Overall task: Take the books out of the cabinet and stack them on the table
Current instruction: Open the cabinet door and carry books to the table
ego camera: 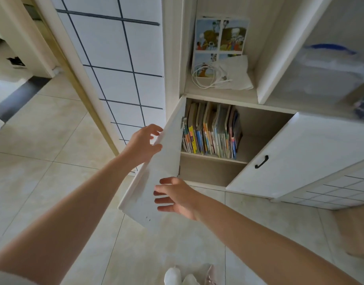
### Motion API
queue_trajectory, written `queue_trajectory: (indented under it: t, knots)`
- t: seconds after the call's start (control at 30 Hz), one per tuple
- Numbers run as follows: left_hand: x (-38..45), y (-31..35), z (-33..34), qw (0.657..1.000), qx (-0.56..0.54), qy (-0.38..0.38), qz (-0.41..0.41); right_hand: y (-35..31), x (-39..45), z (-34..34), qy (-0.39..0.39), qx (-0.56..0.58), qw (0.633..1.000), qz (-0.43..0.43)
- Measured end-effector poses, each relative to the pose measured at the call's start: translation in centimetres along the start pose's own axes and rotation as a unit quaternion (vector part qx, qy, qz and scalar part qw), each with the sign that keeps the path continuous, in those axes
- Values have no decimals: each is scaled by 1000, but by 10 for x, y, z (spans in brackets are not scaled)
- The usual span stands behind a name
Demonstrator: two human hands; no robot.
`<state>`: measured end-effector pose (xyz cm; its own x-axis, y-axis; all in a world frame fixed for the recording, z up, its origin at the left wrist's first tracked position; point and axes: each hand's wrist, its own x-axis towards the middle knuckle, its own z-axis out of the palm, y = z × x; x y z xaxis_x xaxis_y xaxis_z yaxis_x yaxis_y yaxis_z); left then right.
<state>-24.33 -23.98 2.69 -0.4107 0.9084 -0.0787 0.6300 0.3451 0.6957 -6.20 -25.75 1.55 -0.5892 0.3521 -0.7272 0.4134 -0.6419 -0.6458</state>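
Cabinet door smooth white (matt); floor tiles glossy.

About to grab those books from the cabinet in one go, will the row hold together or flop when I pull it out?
The books look thin and soft-covered, so they would likely sag and fan apart. They lean right with space beside them, so any left behind may topple. The whole row is probably heavy for one hand.

Single head view, worn high, aimed forward and steeply down; open cabinet seen near at 1 o'clock, floor at 9, forearms entering from 6
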Motion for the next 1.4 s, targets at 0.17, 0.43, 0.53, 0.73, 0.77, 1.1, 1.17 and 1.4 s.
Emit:
queue_trajectory:
  t: [0.17, 0.43, 0.53, 0.73, 0.77, 1.1, 1.17, 1.4]
  knots:
    - [1, 27, 19, 992, 44, 82, 83, -9, -17, -88, 102, 3, 995, -10]
    - [23, 87, 108, 995, 43, -20, 83, -53, -22, -230, 225, -34, 973, -20]
    - [38, 95, 154, 999, -1, -47, 9, -71, -12, -270, 219, -77, 972, -16]
    - [67, 96, 251, 978, -161, -13, -135, -96, 36, -338, 204, -128, 970, 8]
    - [72, 95, 267, 971, -179, 0, -156, -99, 46, -345, 199, -138, 970, 10]
    - [127, 74, 358, 956, -217, 3, -196, -117, 132, -381, 213, -144, 966, 14]
    - [141, 69, 374, 958, -213, 21, -191, -118, 152, -390, 211, -120, 970, 6]
    - [176, 58, 417, 955, -243, 59, -158, -126, 207, -398, 172, -122, 977, -28]
